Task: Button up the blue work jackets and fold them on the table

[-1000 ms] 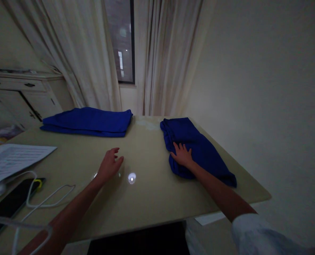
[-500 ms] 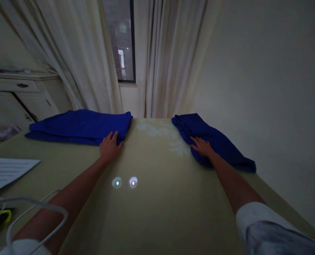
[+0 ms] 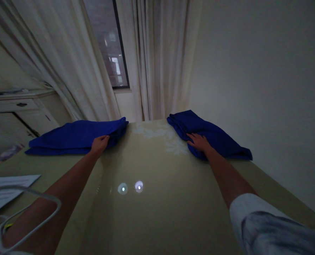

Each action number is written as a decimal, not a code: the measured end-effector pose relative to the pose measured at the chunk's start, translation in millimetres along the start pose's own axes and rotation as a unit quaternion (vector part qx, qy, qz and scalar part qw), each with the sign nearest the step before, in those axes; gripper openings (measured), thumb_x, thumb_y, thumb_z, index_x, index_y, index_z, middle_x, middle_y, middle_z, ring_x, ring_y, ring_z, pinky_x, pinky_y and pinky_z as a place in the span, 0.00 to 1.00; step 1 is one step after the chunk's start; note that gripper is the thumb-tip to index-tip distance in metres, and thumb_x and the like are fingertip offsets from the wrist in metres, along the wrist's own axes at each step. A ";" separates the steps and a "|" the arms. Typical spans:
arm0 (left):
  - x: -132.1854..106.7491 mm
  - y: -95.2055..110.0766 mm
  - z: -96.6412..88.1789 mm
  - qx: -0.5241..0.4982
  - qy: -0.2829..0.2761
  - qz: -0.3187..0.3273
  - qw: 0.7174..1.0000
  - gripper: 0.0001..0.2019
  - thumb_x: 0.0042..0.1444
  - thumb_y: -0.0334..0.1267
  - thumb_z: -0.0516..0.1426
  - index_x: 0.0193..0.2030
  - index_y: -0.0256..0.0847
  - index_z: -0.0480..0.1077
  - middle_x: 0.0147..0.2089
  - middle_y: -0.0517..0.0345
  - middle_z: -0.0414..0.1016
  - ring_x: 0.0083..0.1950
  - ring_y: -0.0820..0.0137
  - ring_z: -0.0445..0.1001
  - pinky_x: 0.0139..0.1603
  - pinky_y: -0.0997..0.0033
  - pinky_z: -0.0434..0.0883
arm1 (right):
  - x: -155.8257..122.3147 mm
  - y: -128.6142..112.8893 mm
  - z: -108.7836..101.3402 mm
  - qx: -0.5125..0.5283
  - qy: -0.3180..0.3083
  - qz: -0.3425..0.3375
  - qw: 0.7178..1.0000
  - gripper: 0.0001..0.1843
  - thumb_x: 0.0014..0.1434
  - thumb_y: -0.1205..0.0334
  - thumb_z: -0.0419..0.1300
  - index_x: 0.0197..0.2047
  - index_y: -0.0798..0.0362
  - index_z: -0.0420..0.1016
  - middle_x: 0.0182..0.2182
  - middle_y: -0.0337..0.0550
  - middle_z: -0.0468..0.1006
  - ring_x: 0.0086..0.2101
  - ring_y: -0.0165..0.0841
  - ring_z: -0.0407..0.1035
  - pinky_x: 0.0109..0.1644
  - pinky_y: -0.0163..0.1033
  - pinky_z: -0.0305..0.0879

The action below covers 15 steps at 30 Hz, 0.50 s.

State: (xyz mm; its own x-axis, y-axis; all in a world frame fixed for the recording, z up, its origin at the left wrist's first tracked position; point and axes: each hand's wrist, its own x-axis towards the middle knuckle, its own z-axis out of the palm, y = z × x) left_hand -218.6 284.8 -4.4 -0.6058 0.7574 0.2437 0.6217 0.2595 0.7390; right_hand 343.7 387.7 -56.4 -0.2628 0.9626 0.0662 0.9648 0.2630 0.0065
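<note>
Two folded blue cloths lie at the far end of the table. My left hand (image 3: 100,144) is closed on the near edge of the left blue cloth (image 3: 72,134), close to its right end, and the fabric there is lifted and bunched. On the other side, my right hand (image 3: 199,142) rests with fingers spread on the right blue cloth (image 3: 213,132), over its near left edge. Both arms are stretched forward. Whether the cloths are garments I cannot tell.
The glossy table (image 3: 152,219) reflects two lights. Printed paper (image 3: 11,186) lies at left, with a white cable (image 3: 50,212) looping in front. Beyond stand a cabinet (image 3: 24,106), curtains (image 3: 160,60) and a window (image 3: 107,46). A wall (image 3: 258,71) borders the right side.
My left hand has gone from lying open by the left cloth's edge to gripping it, raising the fabric's right end. My right hand stays on its cloth. The view has tilted slightly.
</note>
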 end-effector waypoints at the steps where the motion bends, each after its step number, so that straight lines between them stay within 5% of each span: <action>1: -0.7 8.5 -6.0 -0.017 0.036 -0.023 0.999 0.18 0.56 0.46 0.57 0.42 0.35 0.82 0.33 0.49 0.80 0.42 0.53 0.79 0.46 0.57 0.75 | -0.3 0.0 -0.1 0.005 0.003 -0.001 1.000 0.35 0.73 0.45 0.46 0.78 0.45 0.54 0.75 0.56 0.58 0.71 0.54 0.56 0.71 0.69 0.49; 5: -14.4 56.0 -37.0 0.003 0.139 -0.037 0.990 0.20 0.63 0.45 0.52 0.44 0.31 0.80 0.37 0.46 0.79 0.45 0.54 0.77 0.48 0.55 0.73 | 0.0 1.5 1.4 0.022 0.014 -0.006 1.000 0.35 0.72 0.45 0.46 0.78 0.47 0.55 0.74 0.57 0.59 0.70 0.55 0.56 0.71 0.70 0.48; 8: -62.6 92.5 -64.5 0.041 0.136 0.068 0.988 0.24 0.65 0.52 0.50 0.39 0.35 0.80 0.34 0.48 0.78 0.43 0.54 0.78 0.51 0.53 0.72 | 1.0 2.4 3.2 0.032 0.024 -0.007 0.999 0.35 0.72 0.45 0.47 0.77 0.48 0.56 0.73 0.58 0.61 0.69 0.56 0.58 0.70 0.70 0.50; 9: -88.4 101.5 -72.6 0.047 0.095 0.131 0.986 0.26 0.65 0.55 0.50 0.38 0.36 0.80 0.33 0.48 0.77 0.41 0.54 0.78 0.50 0.54 0.73 | 1.3 2.3 3.3 0.035 0.028 -0.005 0.999 0.36 0.71 0.45 0.48 0.77 0.48 0.56 0.72 0.58 0.62 0.68 0.56 0.59 0.70 0.69 0.50; 11: -146.9 111.0 -85.6 0.015 -0.078 0.243 0.967 0.27 0.63 0.60 0.52 0.44 0.38 0.81 0.38 0.48 0.81 0.43 0.54 0.79 0.48 0.56 0.75 | 0.7 0.9 1.6 0.036 0.046 -0.005 0.998 0.37 0.70 0.47 0.51 0.77 0.51 0.55 0.72 0.59 0.63 0.67 0.55 0.62 0.71 0.67 0.50; 13: -198.0 106.8 -94.1 -0.032 -0.249 0.258 0.933 0.30 0.62 0.61 0.55 0.62 0.45 0.76 0.54 0.47 0.81 0.54 0.52 0.80 0.50 0.56 0.77 | -3.1 -3.1 -4.2 0.034 0.087 -0.022 0.995 0.38 0.68 0.49 0.53 0.77 0.55 0.55 0.71 0.60 0.64 0.67 0.54 0.62 0.72 0.63 0.49; 15: -223.8 87.9 -98.4 -0.039 -0.301 0.231 0.924 0.32 0.62 0.61 0.56 0.68 0.51 0.70 0.63 0.49 0.78 0.59 0.52 0.79 0.53 0.55 0.78 | -12.5 -10.8 -15.0 0.039 0.139 -0.056 0.988 0.38 0.67 0.51 0.53 0.76 0.57 0.57 0.70 0.60 0.65 0.67 0.52 0.61 0.73 0.58 0.50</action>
State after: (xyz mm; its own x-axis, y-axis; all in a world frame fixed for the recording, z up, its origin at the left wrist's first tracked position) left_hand -77.2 79.1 67.8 0.1159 0.9790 0.1678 0.6933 -0.2007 0.6921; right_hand 336.8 371.9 -42.3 -0.3447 0.8748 0.3405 0.9231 0.3817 -0.0461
